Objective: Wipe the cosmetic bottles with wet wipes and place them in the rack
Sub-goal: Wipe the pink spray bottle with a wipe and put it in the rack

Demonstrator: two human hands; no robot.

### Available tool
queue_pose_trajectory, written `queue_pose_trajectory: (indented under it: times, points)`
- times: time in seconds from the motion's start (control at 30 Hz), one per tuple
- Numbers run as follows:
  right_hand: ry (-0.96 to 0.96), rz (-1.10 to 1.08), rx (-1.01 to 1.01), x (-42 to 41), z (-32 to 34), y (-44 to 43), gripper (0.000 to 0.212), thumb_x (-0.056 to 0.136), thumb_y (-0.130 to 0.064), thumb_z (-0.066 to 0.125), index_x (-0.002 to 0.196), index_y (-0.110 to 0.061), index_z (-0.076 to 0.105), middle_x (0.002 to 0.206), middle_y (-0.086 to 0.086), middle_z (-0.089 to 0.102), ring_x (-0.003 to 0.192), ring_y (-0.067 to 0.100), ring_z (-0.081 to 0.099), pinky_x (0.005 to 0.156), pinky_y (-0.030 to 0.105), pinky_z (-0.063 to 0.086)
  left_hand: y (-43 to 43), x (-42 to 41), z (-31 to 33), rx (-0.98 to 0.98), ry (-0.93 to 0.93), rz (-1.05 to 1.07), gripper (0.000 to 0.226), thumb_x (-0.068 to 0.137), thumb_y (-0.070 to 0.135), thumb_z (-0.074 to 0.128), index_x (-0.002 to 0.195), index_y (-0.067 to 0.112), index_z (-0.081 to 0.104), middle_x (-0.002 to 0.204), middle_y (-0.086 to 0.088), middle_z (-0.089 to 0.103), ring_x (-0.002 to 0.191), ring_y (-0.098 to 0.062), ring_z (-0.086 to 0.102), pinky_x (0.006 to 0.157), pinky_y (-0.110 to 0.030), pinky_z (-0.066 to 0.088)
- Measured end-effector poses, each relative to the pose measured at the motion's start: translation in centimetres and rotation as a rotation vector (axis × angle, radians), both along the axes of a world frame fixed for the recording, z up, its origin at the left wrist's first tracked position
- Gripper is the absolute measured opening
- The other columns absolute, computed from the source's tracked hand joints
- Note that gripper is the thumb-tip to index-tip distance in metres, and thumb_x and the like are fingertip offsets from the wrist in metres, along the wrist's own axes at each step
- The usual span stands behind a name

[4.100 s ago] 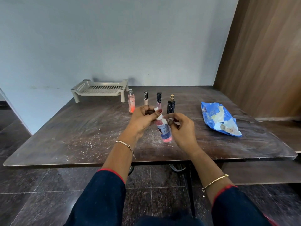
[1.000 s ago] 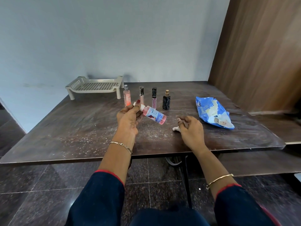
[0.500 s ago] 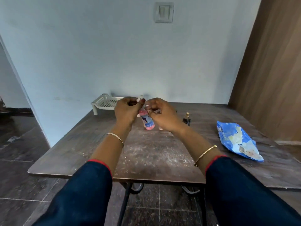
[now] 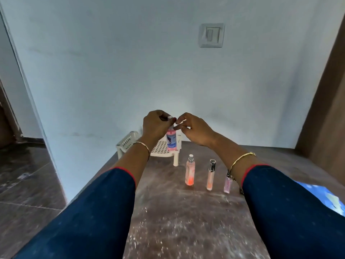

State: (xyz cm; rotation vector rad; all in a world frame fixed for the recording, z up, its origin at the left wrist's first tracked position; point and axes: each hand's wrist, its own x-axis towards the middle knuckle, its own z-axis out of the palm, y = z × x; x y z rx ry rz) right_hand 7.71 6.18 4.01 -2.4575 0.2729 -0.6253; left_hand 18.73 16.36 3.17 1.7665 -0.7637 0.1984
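Pink bottle [image 4: 171, 141] upright at the white rack [image 4: 128, 142]
Left hand [image 4: 155, 126] fingers pinch its cap; right hand [image 4: 196, 129] fingers curl beside it, grasp unclear.

Bottles, four counted: one pink bottle [image 4: 171, 140] held under the left hand [image 4: 155, 126]; three slim bottles [image 4: 210, 174] ranged just below the right hand [image 4: 194, 130]. Rack [image 4: 128, 142]: one, beneath the left hand. Blue packet [image 4: 330, 200]: one, recorded far right of the right hand.

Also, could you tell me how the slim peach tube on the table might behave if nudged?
The tube is tall and narrow on a small base, so it would probably tip easily. The spray bottle stands close beside it, so a fall that way might topple both.
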Motion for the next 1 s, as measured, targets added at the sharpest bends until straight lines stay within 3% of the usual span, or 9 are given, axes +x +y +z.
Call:
queue_pose_trajectory:
  times: [0.07, 0.17, 0.33, 0.63, 0.8, 1.0]
  points:
    - [0.039, 0.006, 0.001, 2.0, -0.5, -1.3, 0.024, 0.094, -0.004, 0.043, 0.112, -0.018, 0.051, 0.117, -0.001, 0.068, 0.096, 0.016, 0.060, 0.062, 0.023, 0.044, -1.3, 1.9, -0.6, -0.002, 0.028, 0.022, 0.013, 0.080, 0.024, 0.074, 0.085, 0.013, 0.070, 0.080, 0.001, 0.068, 0.079, -0.013, 0.064, 0.073, -0.023, 0.049]
    - [0.113, 0.015, 0.022, 4.7, -1.8, -3.1, 0.031, 0.093, -0.004, 0.042, 0.120, -0.018, 0.049, 0.126, 0.000, 0.063, 0.116, 0.022, 0.057, 0.086, 0.037, 0.050, -3.0, 4.6, -1.6, 0.019, 0.043, 0.049, 0.013, 0.079, 0.024, 0.074, 0.085, 0.013, 0.071, 0.081, 0.001, 0.068, 0.079, -0.013, 0.064, 0.073, -0.023, 0.048]
    - [0.312, 0.055, 0.053, 8.4, -3.8, -5.2, 0.050, 0.093, 0.001, 0.042, 0.141, -0.011, 0.034, 0.144, 0.005, 0.046, 0.133, 0.022, 0.043, 0.100, 0.037, 0.045, -5.5, 7.7, -4.2, 0.052, 0.074, 0.060, 0.012, 0.079, 0.021, 0.073, 0.085, 0.011, 0.071, 0.082, -0.002, 0.070, 0.081, -0.015, 0.064, 0.074, -0.023, 0.048]
    - [0.448, 0.029, -0.010, 11.3, -5.7, -6.4, 0.049, 0.094, -0.001, 0.042, 0.141, -0.009, 0.035, 0.145, 0.008, 0.044, 0.132, 0.023, 0.043, 0.105, 0.037, 0.040, -7.1, 10.2, -7.5, 0.092, 0.113, 0.034, 0.023, 0.081, 0.028, 0.073, 0.095, 0.010, 0.071, 0.091, -0.005, 0.072, 0.088, -0.017, 0.065, 0.082, -0.028, 0.051]
    - [0.398, -0.010, -0.025, 10.6, -5.1, -6.4, 0.044, 0.097, -0.005, 0.042, 0.141, -0.008, 0.036, 0.146, 0.008, 0.044, 0.131, 0.023, 0.043, 0.102, 0.031, 0.042, -6.8, 10.1, -7.2, 0.108, 0.111, -0.019, 0.034, 0.084, 0.028, 0.070, 0.111, 0.007, 0.067, 0.108, -0.009, 0.070, 0.102, -0.018, 0.064, 0.090, -0.027, 0.047]
    - [0.259, -0.044, -0.063, 7.6, -3.1, -5.4, 0.039, 0.095, -0.011, 0.050, 0.134, -0.009, 0.046, 0.139, 0.004, 0.052, 0.126, 0.018, 0.049, 0.099, 0.026, 0.041, -5.3, 7.7, -4.8, 0.105, 0.072, -0.007, 0.037, 0.086, 0.030, 0.067, 0.118, 0.012, 0.064, 0.124, -0.005, 0.063, 0.114, -0.019, 0.058, 0.100, -0.031, 0.043]
